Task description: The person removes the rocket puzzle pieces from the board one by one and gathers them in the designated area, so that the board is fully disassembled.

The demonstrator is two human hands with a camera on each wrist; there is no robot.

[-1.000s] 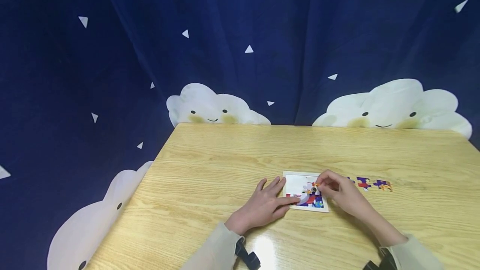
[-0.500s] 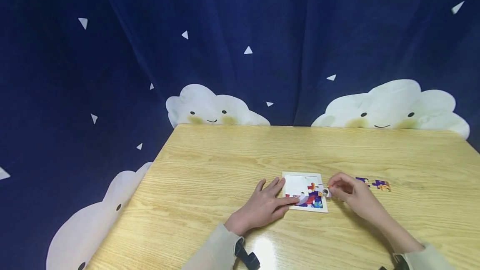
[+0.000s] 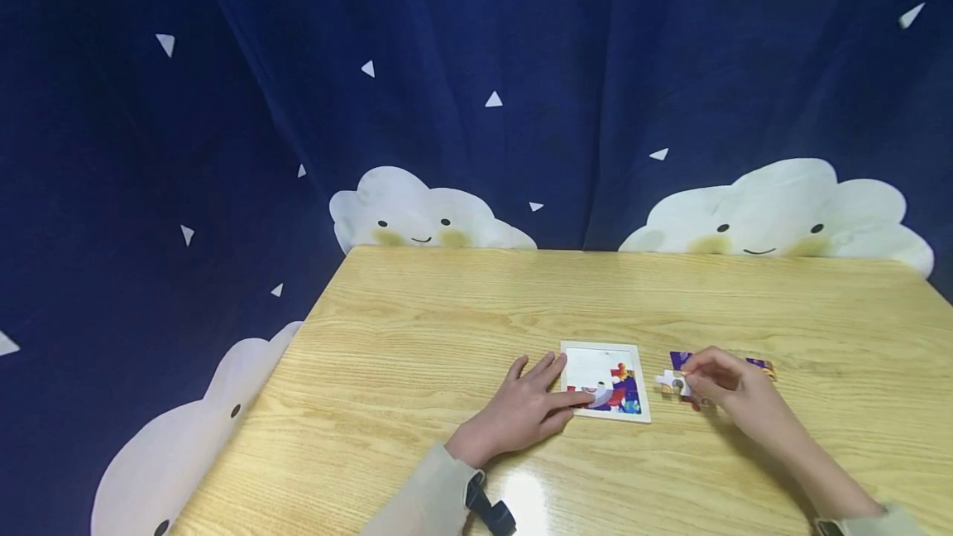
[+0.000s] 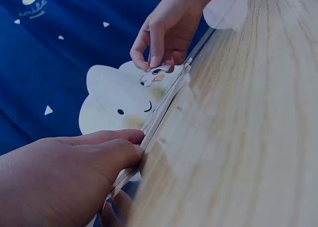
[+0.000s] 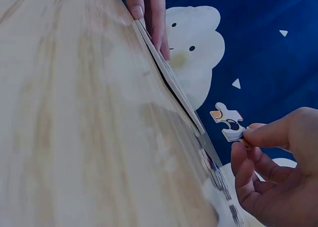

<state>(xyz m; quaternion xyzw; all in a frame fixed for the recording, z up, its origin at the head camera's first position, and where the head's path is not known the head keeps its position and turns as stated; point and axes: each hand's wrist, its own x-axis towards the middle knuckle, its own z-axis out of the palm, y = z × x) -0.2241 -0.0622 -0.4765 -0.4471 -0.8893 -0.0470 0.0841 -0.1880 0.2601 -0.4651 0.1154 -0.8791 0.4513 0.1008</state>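
A small white-rimmed jigsaw puzzle tray (image 3: 600, 345) lies on the table. Fitted, colourful pieces (image 3: 628, 395) fill its lower and right parts, while the upper left shows bare white. My left hand (image 3: 519, 408) rests at the tray's left side with fingers spread, one finger lying over the lower left of the picture. To the right of the tray, my right hand (image 3: 740, 395) pinches a whitish jigsaw piece (image 3: 673, 383) between thumb and fingertips. That piece (image 5: 228, 121) is held above the tabletop in the right wrist view, its knobs and a dark round patch showing.
Loose purple and orange jigsaw pieces (image 3: 763, 367) lie right of the tray, partly hidden by the right hand. Another purple piece (image 3: 679, 359) shows just left of that hand. The wooden table (image 3: 447, 313) ends at a dark blue cloud-patterned curtain (image 3: 476, 64).
My right hand has drawn back to the right from the tray, carrying the whitish piece out of the picture's right side. The left hand stays in place.
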